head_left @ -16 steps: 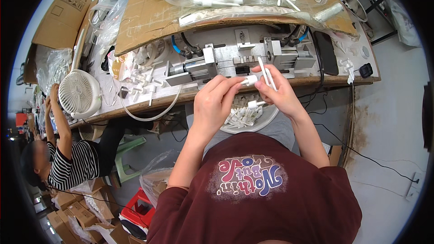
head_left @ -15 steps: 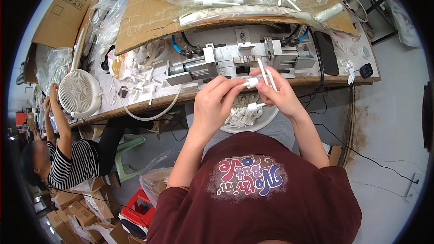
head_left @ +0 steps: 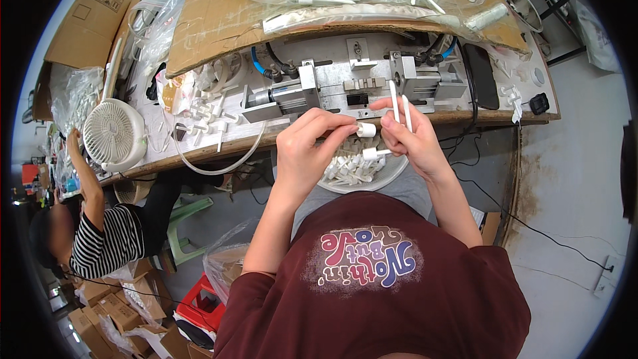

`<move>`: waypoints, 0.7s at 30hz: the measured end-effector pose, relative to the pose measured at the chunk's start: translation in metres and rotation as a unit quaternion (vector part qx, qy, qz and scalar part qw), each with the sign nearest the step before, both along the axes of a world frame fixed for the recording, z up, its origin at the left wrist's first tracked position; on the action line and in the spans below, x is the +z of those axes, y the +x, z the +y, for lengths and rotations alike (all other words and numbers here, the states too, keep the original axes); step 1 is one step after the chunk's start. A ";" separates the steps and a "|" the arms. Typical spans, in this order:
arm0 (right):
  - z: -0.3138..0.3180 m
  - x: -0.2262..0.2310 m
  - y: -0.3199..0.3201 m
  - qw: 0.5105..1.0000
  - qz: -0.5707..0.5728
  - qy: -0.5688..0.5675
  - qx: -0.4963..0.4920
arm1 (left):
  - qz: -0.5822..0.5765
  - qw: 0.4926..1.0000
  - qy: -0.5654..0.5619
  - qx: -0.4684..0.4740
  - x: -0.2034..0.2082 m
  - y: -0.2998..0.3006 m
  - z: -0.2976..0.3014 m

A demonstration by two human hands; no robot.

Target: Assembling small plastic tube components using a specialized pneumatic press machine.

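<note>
In front of the bench edge, my left hand (head_left: pixel 304 149) pinches a short white plastic cap (head_left: pixel 366 130) between thumb and fingertips. My right hand (head_left: pixel 417 141), just to its right, is closed around several thin white plastic sticks (head_left: pixel 396 102), two of them pointing up past the fingers. Another white capped stick (head_left: pixel 371 153) juts from the lower side of that hand toward the left. A small gap separates the left hand's cap from the right fingers. Below both hands, a white basin (head_left: pixel 345 190) by my lap holds many similar white parts.
A metal clamping fixture (head_left: pixel 359 84) with two cylinders stands on the bench. Above it, a cardboard sheet (head_left: pixel 219 34) carries a heap of white capped sticks. A white fan (head_left: pixel 114 134), loose white parts (head_left: pixel 216 116) and a dark phone (head_left: pixel 480 76) lie around. Another person (head_left: pixel 106 239) works at far left.
My left hand has drawn slightly left and down with the cap, away from the right fingers. My right hand has shifted a little right, its sticks now more upright.
</note>
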State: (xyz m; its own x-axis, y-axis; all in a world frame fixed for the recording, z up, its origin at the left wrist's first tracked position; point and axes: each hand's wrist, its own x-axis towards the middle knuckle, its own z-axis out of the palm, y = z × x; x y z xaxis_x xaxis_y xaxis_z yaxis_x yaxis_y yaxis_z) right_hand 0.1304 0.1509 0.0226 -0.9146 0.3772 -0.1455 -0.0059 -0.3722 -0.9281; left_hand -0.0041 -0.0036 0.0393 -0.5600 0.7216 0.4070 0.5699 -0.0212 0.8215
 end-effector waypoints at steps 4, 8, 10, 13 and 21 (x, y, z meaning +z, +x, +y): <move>-0.004 -0.002 0.004 0.997 -0.012 -0.020 0.076 | -0.107 0.993 0.015 -0.045 0.000 0.001 0.001; -0.010 -0.003 0.003 0.997 -0.032 -0.045 0.061 | -0.068 0.996 0.051 0.031 0.000 0.007 0.007; -0.012 -0.006 0.001 0.997 -0.036 -0.066 0.010 | 0.129 0.985 0.041 0.104 0.004 0.006 0.011; -0.019 -0.006 -0.003 0.997 -0.044 -0.065 -0.023 | 0.123 0.992 0.027 0.027 -0.006 0.009 0.011; -0.022 -0.010 0.000 0.999 -0.037 -0.022 0.005 | 0.137 0.989 -0.053 -0.014 -0.010 0.016 0.009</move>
